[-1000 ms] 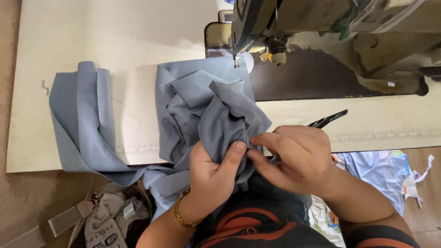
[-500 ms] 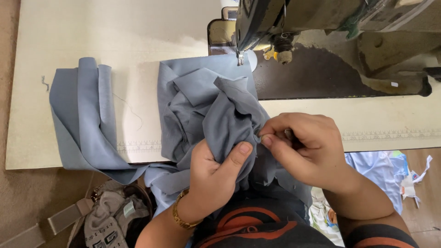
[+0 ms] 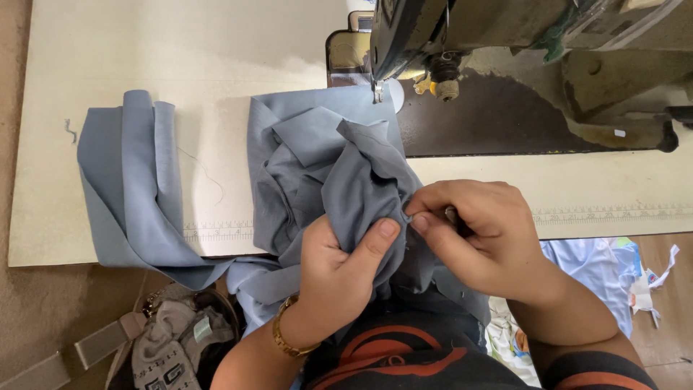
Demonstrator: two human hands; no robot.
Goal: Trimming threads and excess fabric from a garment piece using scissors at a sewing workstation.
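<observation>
A bunched grey-blue fabric (image 3: 317,155) lies on the table in front of the sewing machine (image 3: 505,43), and one long folded strip of it (image 3: 130,166) trails to the left and off the table's front edge. My left hand (image 3: 339,278), with a gold bracelet on the wrist, grips a raised fold of the fabric from below, thumb on top. My right hand (image 3: 480,235) pinches the same fold's edge between thumb and forefinger, right beside the left thumb. A small metal tool (image 3: 452,214) shows between the right fingers, mostly hidden.
The machine's needle and presser foot (image 3: 377,90) stand just behind the fabric pile. The cream table (image 3: 180,50) has a printed ruler along its front edge. A grey bag (image 3: 173,343) sits on the floor at lower left, and light blue cloth scraps (image 3: 599,267) lie at the right.
My right hand has moved left and up to the fabric fold and pinched it. The dark-handled tool that stuck out to its right is now tucked in the hand.
</observation>
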